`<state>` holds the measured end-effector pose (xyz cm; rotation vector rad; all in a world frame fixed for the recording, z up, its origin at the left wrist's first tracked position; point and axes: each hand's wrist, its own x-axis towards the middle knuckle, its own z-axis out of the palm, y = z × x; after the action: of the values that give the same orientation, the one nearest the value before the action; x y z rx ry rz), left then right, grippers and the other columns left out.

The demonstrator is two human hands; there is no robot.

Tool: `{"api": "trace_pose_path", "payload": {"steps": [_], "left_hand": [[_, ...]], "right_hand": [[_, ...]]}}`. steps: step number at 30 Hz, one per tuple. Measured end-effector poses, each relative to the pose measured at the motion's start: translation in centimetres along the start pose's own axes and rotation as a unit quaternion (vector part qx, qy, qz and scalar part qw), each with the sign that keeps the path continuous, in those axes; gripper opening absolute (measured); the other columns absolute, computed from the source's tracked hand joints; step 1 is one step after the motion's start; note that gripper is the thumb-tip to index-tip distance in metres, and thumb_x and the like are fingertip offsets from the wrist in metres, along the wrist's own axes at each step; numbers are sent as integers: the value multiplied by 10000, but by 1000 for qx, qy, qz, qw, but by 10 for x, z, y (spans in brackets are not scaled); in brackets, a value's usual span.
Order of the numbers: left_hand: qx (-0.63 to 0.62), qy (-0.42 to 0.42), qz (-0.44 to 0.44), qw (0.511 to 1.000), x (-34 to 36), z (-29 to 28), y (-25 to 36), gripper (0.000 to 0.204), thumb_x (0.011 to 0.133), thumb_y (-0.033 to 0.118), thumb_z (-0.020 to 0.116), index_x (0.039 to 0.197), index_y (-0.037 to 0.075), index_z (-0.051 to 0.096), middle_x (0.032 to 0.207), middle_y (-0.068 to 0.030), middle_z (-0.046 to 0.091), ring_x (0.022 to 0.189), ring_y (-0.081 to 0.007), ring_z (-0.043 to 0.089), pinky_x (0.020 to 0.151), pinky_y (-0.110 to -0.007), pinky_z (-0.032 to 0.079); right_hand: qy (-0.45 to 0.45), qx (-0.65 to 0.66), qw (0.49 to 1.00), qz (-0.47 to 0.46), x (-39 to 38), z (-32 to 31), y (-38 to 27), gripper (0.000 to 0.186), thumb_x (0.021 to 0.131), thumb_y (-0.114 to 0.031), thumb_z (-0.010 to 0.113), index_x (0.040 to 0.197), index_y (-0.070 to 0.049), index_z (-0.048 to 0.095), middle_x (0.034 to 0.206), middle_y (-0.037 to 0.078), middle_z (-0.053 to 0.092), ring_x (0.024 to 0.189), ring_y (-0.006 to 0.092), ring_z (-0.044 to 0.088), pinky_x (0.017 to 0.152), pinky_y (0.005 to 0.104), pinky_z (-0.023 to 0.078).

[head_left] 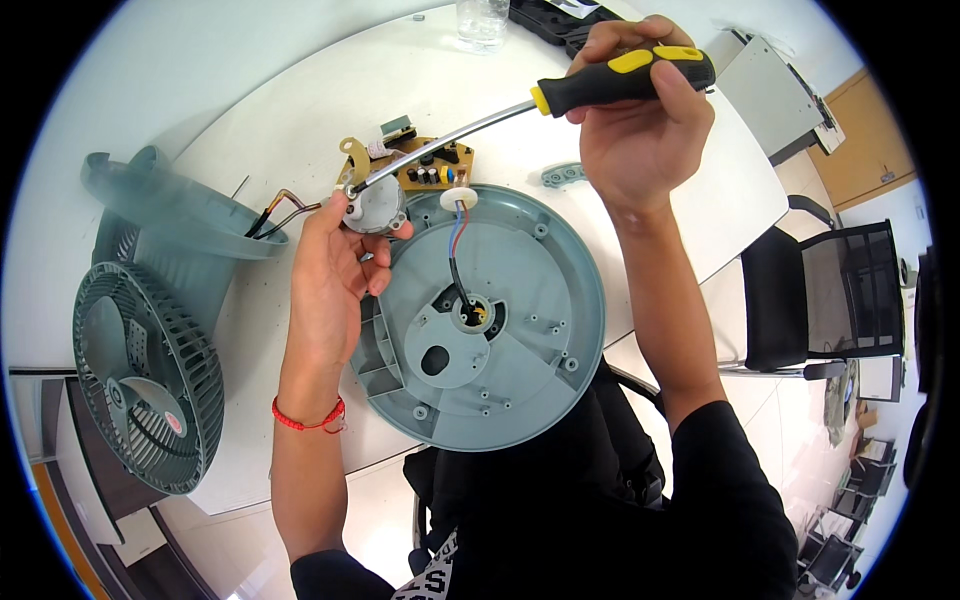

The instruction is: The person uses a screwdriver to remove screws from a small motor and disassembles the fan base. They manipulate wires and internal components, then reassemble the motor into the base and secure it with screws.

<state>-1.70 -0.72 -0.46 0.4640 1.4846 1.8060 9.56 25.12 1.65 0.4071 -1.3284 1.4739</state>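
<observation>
My right hand (640,150) is wrapped round the black and yellow handle of a screwdriver (470,130), its shaft slanting down to the left. The tip meets the edge of a small round metal motor (376,212), at a mounting ear. That motor is gripped in the fingers of my left hand (330,260), above the left rim of a round grey-green fan base (545,270). Red and blue wires (457,235) rise from the base's centre to a white disc (459,199). Behind the motor lies a tan circuit board (455,160) with several components.
At the left, a fan head with grille (150,380) leans by its grey-green housing (185,215), from which loose wires (285,200) stick out. A small grey-green part (563,175) lies right of the board. A clear cup (482,25) and a black case (555,25) stand at the back.
</observation>
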Motion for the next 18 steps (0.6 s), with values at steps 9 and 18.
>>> {"api": "trace_pose_path", "payload": {"steps": [9,18], "left_hand": [[3,-14,-1,1000,0,-2,1,487,1034,467,412,1197,35,567,975,-142,682,740,-109,477,578,-243,372],[-9,-9,-9,1000,1,-2,1,478,1020,485,444,1138,49,598,956,-123,703,733,-88,471,578,-244,375]], "right_hand": [[-31,36,999,1,1,-3,1,424,906,-328,464,1222,-61,558,984,200,662,751,265,646,613,329,553],[-19,17,1000,7,1,-1,-3,352,934,-321,485,1160,-70,586,963,190,661,705,231,645,553,305,539]]}}
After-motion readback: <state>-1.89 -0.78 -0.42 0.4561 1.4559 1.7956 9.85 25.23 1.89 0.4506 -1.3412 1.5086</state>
